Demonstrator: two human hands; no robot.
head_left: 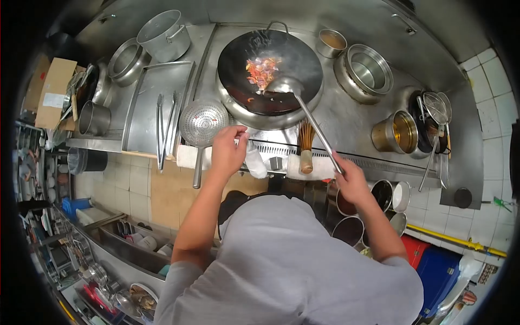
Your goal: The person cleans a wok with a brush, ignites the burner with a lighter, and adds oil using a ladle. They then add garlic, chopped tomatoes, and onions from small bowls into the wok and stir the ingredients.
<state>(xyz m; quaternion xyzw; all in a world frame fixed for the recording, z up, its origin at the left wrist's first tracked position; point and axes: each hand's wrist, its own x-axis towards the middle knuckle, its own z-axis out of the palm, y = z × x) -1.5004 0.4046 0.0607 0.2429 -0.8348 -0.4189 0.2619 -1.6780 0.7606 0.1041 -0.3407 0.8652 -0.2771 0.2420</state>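
My right hand is closed around the long handle of a metal ladle. The ladle's bowl rests inside a dark wok, at the lower right of some chopped red, orange and purplish food. Faint steam rises over the wok. My left hand hovers at the stove's front edge, fingers loosely curled, thumb apart from them, with nothing visible in it. Just left of that hand lies a perforated skimmer, its handle pointing toward me. A white cloth hangs to the hand's right.
A bamboo brush stands at the front edge. On the right are a pot of yellowish liquid, nested steel pots and wire strainers. Tongs lie across a metal tray on the left. Several containers sit below right.
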